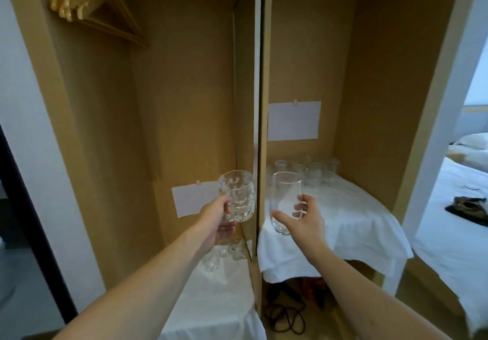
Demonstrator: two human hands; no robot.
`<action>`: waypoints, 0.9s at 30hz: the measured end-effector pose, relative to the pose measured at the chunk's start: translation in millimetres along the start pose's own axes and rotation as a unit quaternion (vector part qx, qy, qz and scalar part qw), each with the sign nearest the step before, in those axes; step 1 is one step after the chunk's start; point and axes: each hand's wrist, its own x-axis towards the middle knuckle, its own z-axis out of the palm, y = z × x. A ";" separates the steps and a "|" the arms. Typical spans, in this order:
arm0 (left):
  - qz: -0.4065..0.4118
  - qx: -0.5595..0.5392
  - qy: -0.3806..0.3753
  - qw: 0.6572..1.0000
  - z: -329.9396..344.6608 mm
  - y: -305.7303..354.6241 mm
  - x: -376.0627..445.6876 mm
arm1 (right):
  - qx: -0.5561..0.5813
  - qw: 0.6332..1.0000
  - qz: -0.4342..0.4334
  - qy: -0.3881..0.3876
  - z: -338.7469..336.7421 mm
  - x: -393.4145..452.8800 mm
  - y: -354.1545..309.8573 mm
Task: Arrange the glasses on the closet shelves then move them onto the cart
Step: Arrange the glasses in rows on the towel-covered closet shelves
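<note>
Head view:
Left hand [216, 218]: up in front of the closet, fingers curled round the bumpy glass [237, 196], holding it upright by its lower part.
Right hand [303, 221]: up beside the left one, thumb and fingers wrapped round the smooth glass [284, 202], holding it upright near its bottom.
Two held glasses: side by side, apart, one on each side of the middle wall [257, 102] of the closet.
Right shelf [356, 221]: covered with a white cloth; a bunch of clear glasses [306, 170] at the back, near the wall.
Left shelf [224, 300]: lower down, also under a white cloth; a few bumpy glasses [224, 250] close together, just under the left hand.
White paper cards: one [294, 120] clipped on the back wall at the right, one [190, 199] at the left.
Wooden hangers [97, 9]: hanging at the top left.
Black cord [285, 316]: on the closet floor under the right shelf.
Bed [459, 207]: at the far right, white sheets.
</note>
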 end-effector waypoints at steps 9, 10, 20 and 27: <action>-0.030 0.042 -0.029 0.998 80.0 -11.7 -9.6 | 0.012 0.998 0.045 0.045 -76.7 0.3 25.4; -0.031 0.046 -0.032 0.998 88.1 -12.6 -6.0 | 0.014 0.997 0.049 0.049 -82.7 2.8 28.7; -0.046 0.056 -0.085 0.994 165.8 -21.0 45.2 | 0.003 0.992 0.085 0.093 -126.9 50.8 63.8; -0.043 0.046 -0.090 0.994 211.2 -11.6 101.9 | -0.015 0.992 0.096 0.086 -136.0 114.8 79.7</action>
